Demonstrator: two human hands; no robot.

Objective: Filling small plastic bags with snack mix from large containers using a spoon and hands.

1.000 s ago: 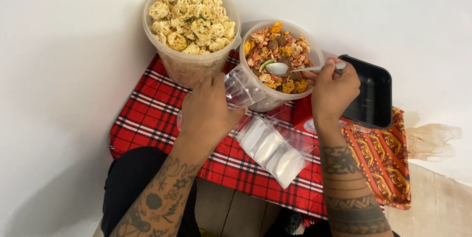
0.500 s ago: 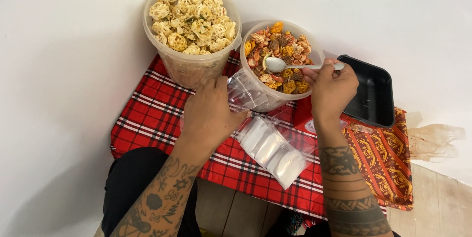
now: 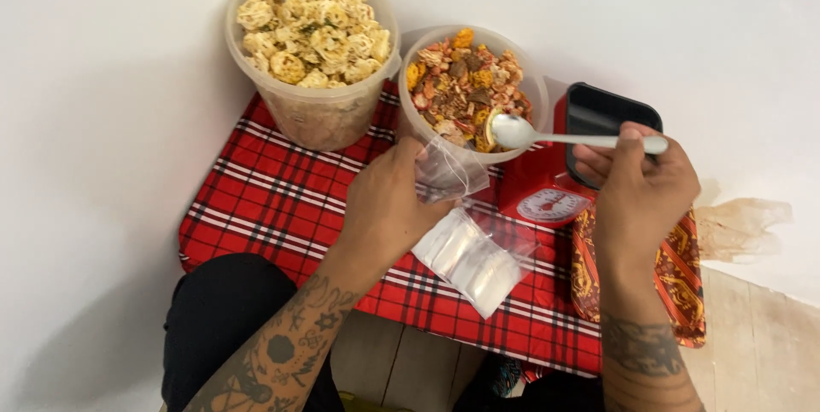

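My right hand (image 3: 636, 186) grips the handle of a white plastic spoon (image 3: 547, 135), whose bowl rests at the near rim of a clear tub (image 3: 531, 86) filled with a mixed orange and brown snack (image 3: 461, 79). My left hand (image 3: 384, 207) holds a small clear plastic bag (image 3: 448, 171) just below that tub's rim. A stack of flat clear bags (image 3: 470, 260) lies on the red plaid cloth (image 3: 273, 198) beside my left hand.
A taller clear tub (image 3: 320, 117) of pale curly crackers (image 3: 312, 23) stands at the left. A red kitchen scale (image 3: 547, 198) with a black tray (image 3: 598, 115) sits behind my right hand. An orange patterned packet (image 3: 679, 284) lies at the right. White wall behind.
The spoon has lifted out of the mixed snack and drawn back to the tub's near rim. My left hand has kept the small bag under the tub's edge.
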